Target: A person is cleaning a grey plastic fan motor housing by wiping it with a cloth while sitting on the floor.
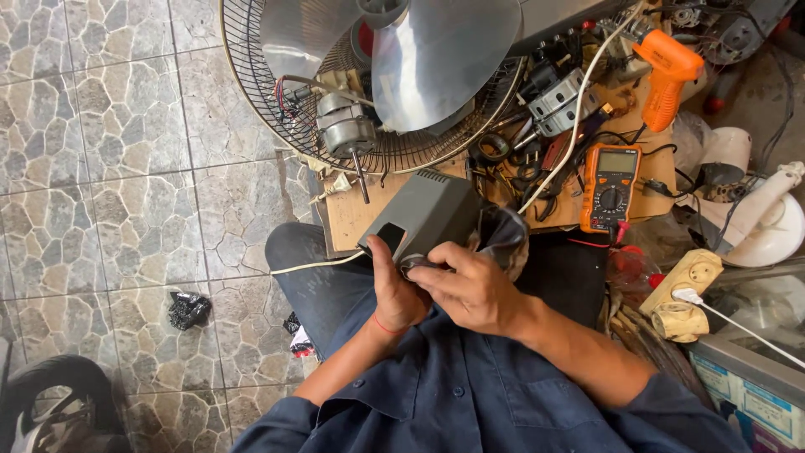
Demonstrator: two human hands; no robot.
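Housing: a grey, boxy plastic fan-motor housing [423,214] with a slotted vent on top and a square opening at its near end, held above the person's lap, just in front of the wooden surface [352,216].
Left hand [394,289]: fingers closed around the housing's near end from below, thumb up along the opening; a thin red band circles the wrist.
Right hand [474,289]: fingers curled and pinched on a small dark part at the housing's lower edge; what the part is cannot be told.
Fan: a round wire grille [251,75] with broad, shiny metal blades [440,59] lies on the surface beyond the housing, a bare metal motor with coloured wires [344,126] resting on it.
Meter: an orange, rectangular multimeter with a dial [610,186] to the right, among tangled black leads.
Tool: an orange plastic pistol-shaped tool [667,75] at the far right.
Floor: irregular grey stone-pattern tiles [117,168].
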